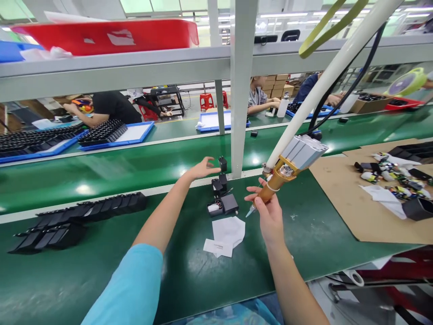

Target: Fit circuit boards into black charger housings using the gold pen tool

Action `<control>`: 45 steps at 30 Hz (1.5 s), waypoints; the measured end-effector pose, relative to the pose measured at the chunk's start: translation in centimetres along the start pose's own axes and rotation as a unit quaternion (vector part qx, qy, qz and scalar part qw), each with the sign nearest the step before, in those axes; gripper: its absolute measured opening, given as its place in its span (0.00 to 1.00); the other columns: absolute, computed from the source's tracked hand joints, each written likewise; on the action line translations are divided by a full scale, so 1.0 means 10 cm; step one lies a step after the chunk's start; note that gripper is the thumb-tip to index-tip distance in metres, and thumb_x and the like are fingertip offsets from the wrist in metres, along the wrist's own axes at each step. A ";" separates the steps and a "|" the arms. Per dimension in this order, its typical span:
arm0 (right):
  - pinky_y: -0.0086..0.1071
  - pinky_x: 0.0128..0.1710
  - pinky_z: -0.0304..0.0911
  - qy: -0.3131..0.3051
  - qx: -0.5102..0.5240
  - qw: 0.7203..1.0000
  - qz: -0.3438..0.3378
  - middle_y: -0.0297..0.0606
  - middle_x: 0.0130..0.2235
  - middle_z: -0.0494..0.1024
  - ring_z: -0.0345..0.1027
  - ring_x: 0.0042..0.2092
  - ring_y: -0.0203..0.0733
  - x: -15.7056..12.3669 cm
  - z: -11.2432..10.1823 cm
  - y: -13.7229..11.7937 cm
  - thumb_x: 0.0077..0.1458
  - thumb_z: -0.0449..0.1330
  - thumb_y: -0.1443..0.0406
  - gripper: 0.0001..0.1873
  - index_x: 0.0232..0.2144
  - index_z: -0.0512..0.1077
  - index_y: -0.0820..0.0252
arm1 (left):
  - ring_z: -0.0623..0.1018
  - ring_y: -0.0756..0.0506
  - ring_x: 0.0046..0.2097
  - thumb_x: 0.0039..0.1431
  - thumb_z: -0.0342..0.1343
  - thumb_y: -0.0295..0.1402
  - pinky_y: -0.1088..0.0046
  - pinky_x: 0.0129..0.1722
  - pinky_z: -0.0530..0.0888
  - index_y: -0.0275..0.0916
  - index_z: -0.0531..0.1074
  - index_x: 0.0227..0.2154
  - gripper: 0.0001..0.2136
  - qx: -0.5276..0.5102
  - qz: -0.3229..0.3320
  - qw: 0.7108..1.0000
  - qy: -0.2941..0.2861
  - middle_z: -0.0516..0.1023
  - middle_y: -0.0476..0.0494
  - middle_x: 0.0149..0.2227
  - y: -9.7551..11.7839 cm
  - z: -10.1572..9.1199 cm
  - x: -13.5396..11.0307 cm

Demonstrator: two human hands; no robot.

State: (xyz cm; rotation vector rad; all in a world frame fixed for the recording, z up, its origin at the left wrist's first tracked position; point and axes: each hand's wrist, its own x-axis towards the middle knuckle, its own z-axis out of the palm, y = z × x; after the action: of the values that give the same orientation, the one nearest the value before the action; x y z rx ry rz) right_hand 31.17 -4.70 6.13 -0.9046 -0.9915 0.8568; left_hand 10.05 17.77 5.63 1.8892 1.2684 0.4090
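Observation:
My left hand (202, 169) reaches forward over the green bench, thumb and fingers pinched on a small black part (222, 163) held up near the grey post. My right hand (267, 212) grips the brass barrel of a hanging dispensing tool (275, 180), its tip pointing down-left toward an open black unit (223, 205) lying on the bench. Two more small black parts (219, 184) stand just behind that unit. White paper pieces (226, 234) lie in front of it.
Rows of black parts (77, 221) lie on the left. A cardboard sheet (352, 203) with mixed parts covers the right. A grey post (241, 90) rises ahead. Beyond the conveyor belt (135, 167), other people work at blue trays (117, 135). The tool's white hose (324, 81) slants up right.

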 end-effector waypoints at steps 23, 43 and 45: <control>0.34 0.37 0.67 0.026 0.018 0.999 -0.020 0.36 0.38 0.78 0.74 0.33 0.37 -0.02 -0.04 -0.03 0.58 0.58 0.60 0.21 0.53 0.64 0.54 | 0.74 0.38 0.55 0.46 0.66 0.38 0.62 0.54 0.70 0.39 0.64 0.57 0.34 0.159 0.057 0.985 -0.025 0.72 0.37 0.55 -0.15 -0.04 -0.78; 0.33 0.32 0.68 -0.041 0.099 0.994 -0.027 0.31 0.30 0.76 0.70 0.27 0.35 -0.05 0.74 -0.17 0.59 0.56 0.62 0.18 0.52 0.66 0.53 | 0.77 0.42 0.52 0.61 0.52 0.41 0.64 0.53 0.72 0.43 0.71 0.52 0.18 0.063 0.034 0.987 0.144 0.77 0.45 0.52 -0.61 0.35 -2.13; 0.33 0.33 0.68 -0.047 0.100 0.993 -0.040 0.31 0.30 0.76 0.70 0.27 0.35 -0.04 0.76 -0.16 0.60 0.55 0.62 0.15 0.50 0.68 0.53 | 0.76 0.42 0.53 0.64 0.49 0.44 0.65 0.53 0.73 0.43 0.73 0.51 0.18 0.054 0.045 0.985 0.157 0.77 0.45 0.51 -0.61 0.41 -2.16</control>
State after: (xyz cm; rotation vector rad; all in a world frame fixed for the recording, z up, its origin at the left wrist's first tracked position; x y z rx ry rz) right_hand 24.17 -3.93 9.52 -0.6547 -0.9958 0.9196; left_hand -0.66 -2.01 1.95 2.0363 1.4352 0.7219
